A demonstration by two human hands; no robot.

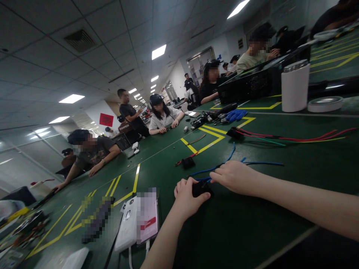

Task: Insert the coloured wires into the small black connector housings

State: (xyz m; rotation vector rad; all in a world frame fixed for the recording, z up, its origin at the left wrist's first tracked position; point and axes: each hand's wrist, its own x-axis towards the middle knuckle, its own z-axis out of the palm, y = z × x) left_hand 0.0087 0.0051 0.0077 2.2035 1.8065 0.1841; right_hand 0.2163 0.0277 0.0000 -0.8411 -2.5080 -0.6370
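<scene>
My left hand [188, 196] is closed around a small black connector block [199, 189] low over the green table. Beside it, my right hand [231, 175] has its fingers pinched on the blue wires [206, 171] that run to the block. Loose ends of blue wire stick out above and to the right of that hand. Just beyond my hands lies another black block [188, 162] with short red wires. Further right sits a black connector [235, 133] with long red, green and yellow wires trailing off it.
Left of my hands lie a white power bank [127, 224] with cables and a pink phone-like thing [147, 220]. A white bottle [295, 86], its lid [325, 104], and blue gloves [236, 115] stand farther back. Several people sit around the green table [238, 231].
</scene>
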